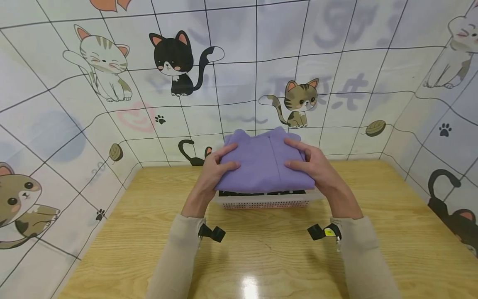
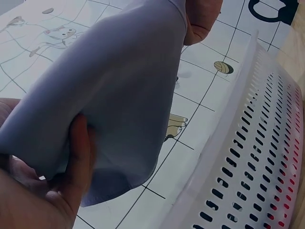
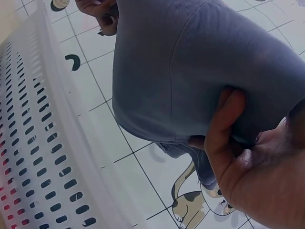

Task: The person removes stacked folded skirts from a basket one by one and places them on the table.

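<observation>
A folded purple garment (image 1: 257,162) with a seam down one side is held over a white perforated basket (image 1: 266,200). My left hand (image 1: 215,169) grips its left side, thumb on the upper face and other fingers partly hidden. On the opposite side my right hand (image 1: 318,167) grips it the same way. In the left wrist view the garment (image 2: 124,86) bends outward beside the basket (image 2: 252,143), above its rim. A loose folded edge hangs near my right hand (image 3: 243,162) in the right wrist view.
Dark cloth with white spots (image 1: 261,193) shows in the basket under the garment. A wood-grain table (image 1: 261,253) carries the basket near the back. Sheets printed with cats and grid lines (image 1: 239,83) stand behind and on both sides.
</observation>
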Tool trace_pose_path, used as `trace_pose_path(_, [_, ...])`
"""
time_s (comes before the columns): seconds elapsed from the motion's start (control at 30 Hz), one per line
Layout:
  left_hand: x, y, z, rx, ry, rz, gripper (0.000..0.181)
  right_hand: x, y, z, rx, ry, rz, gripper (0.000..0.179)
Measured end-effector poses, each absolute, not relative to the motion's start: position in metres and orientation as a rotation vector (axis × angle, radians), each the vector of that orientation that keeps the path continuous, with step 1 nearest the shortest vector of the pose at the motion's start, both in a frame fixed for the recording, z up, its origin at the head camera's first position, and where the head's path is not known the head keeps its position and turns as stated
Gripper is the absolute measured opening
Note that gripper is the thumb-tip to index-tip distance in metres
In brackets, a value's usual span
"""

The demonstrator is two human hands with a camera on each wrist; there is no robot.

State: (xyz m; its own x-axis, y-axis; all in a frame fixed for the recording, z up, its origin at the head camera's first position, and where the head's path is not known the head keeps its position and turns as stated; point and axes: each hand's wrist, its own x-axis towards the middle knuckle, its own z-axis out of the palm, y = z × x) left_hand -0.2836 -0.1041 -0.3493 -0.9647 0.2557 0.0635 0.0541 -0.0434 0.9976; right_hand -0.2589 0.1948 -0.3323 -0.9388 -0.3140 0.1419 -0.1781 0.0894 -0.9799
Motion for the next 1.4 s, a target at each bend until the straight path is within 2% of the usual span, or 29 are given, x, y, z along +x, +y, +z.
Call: trace_pose_path(1.4, [-0.257, -0.101, -0.321, 0.387, 2.14, 2.185, 0.064, -0.235, 0.193, -0.309, -0.587, 2.222, -2.039, 0.072])
